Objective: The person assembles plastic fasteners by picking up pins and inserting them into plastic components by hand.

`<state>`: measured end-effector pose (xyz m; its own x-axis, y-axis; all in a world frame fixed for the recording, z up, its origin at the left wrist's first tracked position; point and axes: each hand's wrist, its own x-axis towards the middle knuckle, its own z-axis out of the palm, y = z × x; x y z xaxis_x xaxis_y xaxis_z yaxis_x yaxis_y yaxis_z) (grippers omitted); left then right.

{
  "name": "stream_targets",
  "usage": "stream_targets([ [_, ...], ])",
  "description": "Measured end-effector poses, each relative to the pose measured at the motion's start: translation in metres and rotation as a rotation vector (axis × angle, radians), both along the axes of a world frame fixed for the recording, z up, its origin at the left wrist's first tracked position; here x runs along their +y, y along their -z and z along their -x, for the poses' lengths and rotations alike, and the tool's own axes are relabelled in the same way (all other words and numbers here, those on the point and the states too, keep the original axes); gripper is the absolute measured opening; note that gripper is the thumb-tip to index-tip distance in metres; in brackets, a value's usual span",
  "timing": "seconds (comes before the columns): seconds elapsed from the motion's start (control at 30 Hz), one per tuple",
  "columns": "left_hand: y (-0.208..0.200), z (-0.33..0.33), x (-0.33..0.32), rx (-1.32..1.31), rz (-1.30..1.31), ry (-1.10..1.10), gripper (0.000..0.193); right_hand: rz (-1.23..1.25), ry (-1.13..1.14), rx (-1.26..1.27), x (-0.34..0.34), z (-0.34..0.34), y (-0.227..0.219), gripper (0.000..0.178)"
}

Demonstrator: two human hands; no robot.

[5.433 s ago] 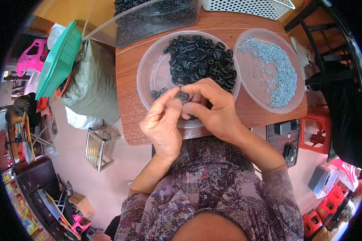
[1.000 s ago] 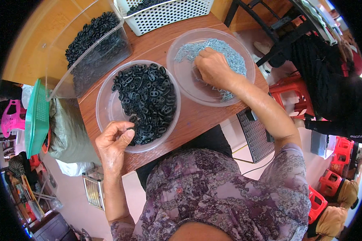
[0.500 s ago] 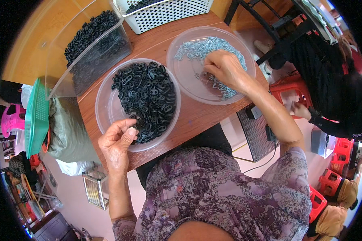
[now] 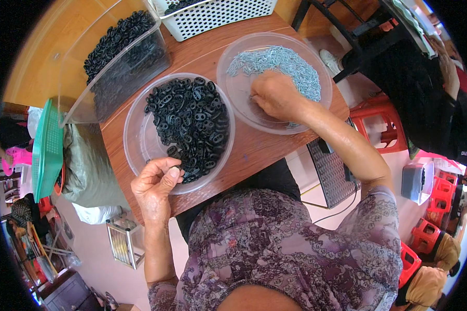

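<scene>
1. Black oval links [image 4: 189, 122] lie heaped in a clear round bowl [image 4: 140, 147] on the near left of the worktop [image 4: 254, 150], the heap piled toward the bowl's right and far side, which leaves bare plastic on the left.
2. At the bowl's near rim the left hand [image 4: 155, 189] is curled palm-up, its fingers [image 4: 171, 173] bent in toward the thumb beside the nearest links; whether a link is pinched there I cannot tell.
3. Silver-blue metal bits [image 4: 280, 65] fill a second clear bowl [image 4: 233, 90] just right of the first, the two rims almost touching, so, as I judge it, each hand has its own supply within easy reach.
4. The right hand [image 4: 277, 96] rests knuckles-up in that second bowl, fingers pressed down among the metal bits at the edge of the pile; their tips are hidden, so what they grip cannot be told.
5. Farther back on the left, a clear bin [image 4: 78, 83] tilts on the worktop's far corner with more black links inside.
6. A white lattice basket [image 4: 218, 18] sits at the far edge.
7. Off the worktop's left side stand a green crate [image 4: 46, 150] and a grey sack [image 4: 85, 171]; red stools [image 4: 379, 122] stand on the right.
</scene>
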<state>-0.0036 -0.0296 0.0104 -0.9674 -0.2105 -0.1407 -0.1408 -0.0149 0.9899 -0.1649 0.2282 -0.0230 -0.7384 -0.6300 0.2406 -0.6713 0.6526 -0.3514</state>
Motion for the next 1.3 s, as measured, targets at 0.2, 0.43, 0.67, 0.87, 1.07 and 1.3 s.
stream_targets([
  [0.2,0.0,-0.002,0.002,-0.001,-0.014,-0.004,0.012,-0.083,-0.049,0.076,-0.004,0.001,0.01,0.007],
  [0.43,0.001,-0.005,-0.001,0.03,-0.01,-0.013,0.012,0.071,0.053,0.038,0.012,0.004,-0.005,0.009],
  [0.67,-0.003,-0.002,0.005,0.007,-0.022,-0.047,0.015,0.168,0.039,0.065,0.009,0.005,-0.003,0.008],
  [0.87,-0.001,-0.006,0.006,0.028,-0.043,-0.021,0.014,0.17,0.033,0.006,-0.012,0.019,-0.001,0.01],
  [1.07,-0.002,-0.005,0.008,0.016,-0.07,-0.034,0.015,0.058,0.026,0.123,-0.024,0.023,0.011,0.006],
  [1.3,0.002,-0.005,0.009,0.014,-0.115,-0.021,0.016,0.149,-0.067,0.222,-0.033,0.026,0.013,0.005],
])
